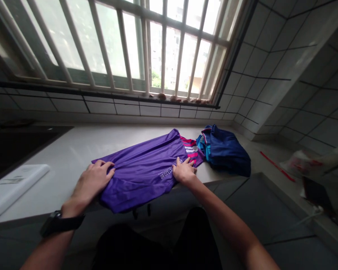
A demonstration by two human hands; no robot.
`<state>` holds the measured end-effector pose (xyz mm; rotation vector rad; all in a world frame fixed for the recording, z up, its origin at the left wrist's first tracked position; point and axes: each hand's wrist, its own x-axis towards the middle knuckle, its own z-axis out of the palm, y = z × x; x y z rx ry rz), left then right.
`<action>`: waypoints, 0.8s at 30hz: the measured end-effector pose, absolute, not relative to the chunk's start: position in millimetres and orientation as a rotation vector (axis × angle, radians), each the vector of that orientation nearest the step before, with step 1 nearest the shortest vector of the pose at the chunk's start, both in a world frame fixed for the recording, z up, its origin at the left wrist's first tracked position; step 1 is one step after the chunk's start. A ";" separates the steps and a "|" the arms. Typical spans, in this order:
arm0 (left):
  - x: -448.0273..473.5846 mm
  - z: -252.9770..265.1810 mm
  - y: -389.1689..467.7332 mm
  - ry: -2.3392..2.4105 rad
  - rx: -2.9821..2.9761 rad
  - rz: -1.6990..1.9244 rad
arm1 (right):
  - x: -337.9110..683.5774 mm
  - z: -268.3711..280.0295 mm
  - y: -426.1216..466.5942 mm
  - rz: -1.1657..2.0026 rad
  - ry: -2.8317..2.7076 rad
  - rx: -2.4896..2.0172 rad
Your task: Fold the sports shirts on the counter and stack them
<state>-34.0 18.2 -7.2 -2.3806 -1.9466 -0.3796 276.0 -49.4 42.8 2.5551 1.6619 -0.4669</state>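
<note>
A purple shirt lies on the white counter, its front part hanging over the counter edge. Pale lettering and a pink-and-navy striped panel show near its right end. My left hand, with a dark watch on the wrist, is at the shirt's left end, thumb and fingers closed on the fabric, where creases run out from them. On the right part, by the lettering and stripes, my right hand rests on the cloth with its fingers apart. Touching or just beyond the shirt's right end is a pile of dark blue clothing with lighter blue cloth in it.
A white box-shaped device sits on the counter at left, near a dark sink or recess. A red strip, a clear plastic bag and a dark flat object lie at right. A barred window stands behind.
</note>
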 end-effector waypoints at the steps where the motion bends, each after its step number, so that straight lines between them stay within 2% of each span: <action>1: -34.1 -4.8 15.6 -1.933 -2.380 -0.377 | 278.5 41.4 -48.2 -0.474 1.681 2.554; 7: -33.9 5.4 -19.0 -2.048 -2.382 -0.380 | 295.7 42.7 -28.0 -0.401 1.824 2.471; 13: -28.4 20.8 -38.4 -2.307 -2.471 -0.162 | 325.8 72.5 -8.2 -0.404 1.798 2.399; 16: -14.3 29.1 -25.9 -2.249 -2.362 -0.274 | 342.8 83.3 11.7 -0.277 1.784 2.562; 20: 5.9 24.0 -7.1 -2.084 -2.442 -0.341 | 353.5 70.7 37.5 -0.266 1.633 2.858; 24: 11.6 16.8 -6.6 -2.163 -2.500 -0.274 | 352.9 49.5 57.8 -0.335 1.771 2.773</action>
